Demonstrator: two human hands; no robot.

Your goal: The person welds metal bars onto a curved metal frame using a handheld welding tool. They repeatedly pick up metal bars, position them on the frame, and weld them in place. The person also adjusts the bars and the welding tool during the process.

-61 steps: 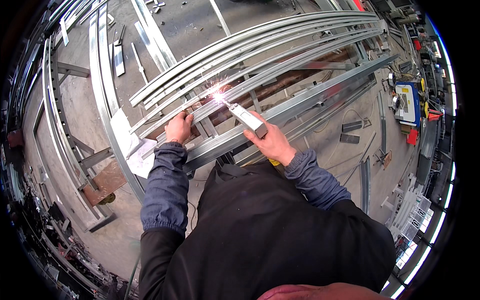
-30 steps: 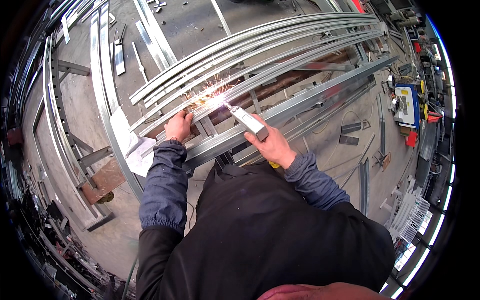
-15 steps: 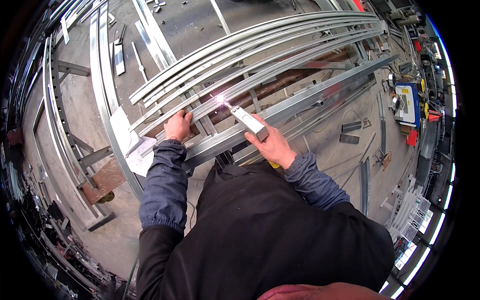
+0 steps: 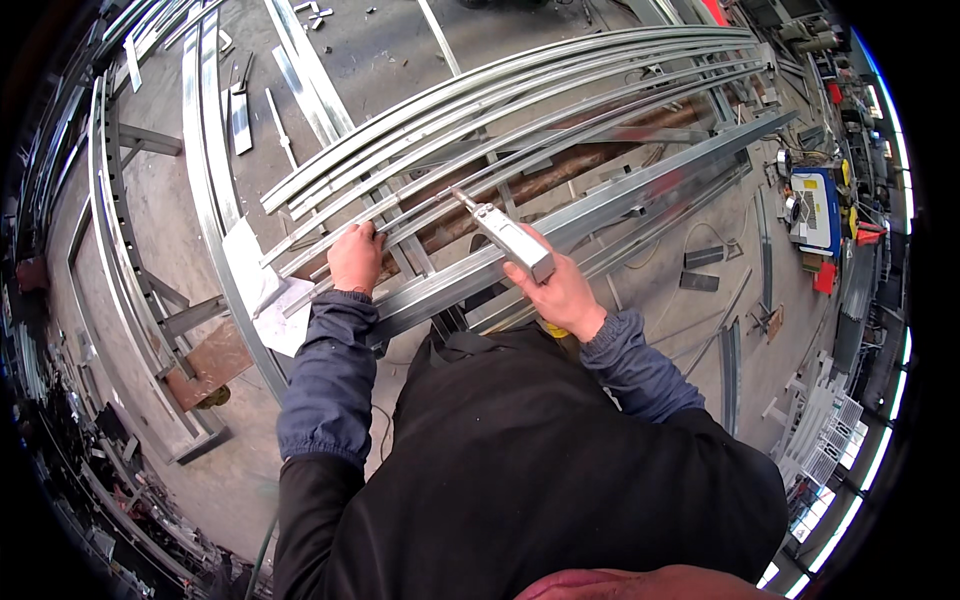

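My right hand grips a silver, boxy handheld welding gun. Its narrow nozzle points away from me to the upper left, and the tip is at or just above a slim metal rail; no spark shows there. My left hand is closed on the left part of that rail, fingers curled over it and their tips partly hidden. Several long, shiny metal rails lie side by side beyond my hands. Nearer to me runs a wide metal beam, passing below both hands.
White paper sheets lie left of my left hand. A rusty brown beam shows below the rails. At the right stands a blue and white machine. Steel frames stand at the left, and offcuts lie on the floor.
The bright spark at the nozzle has gone out. My right hand and the gun have shifted slightly right. The slim rail under my left hand looks turned, with a wider gap showing beside it.
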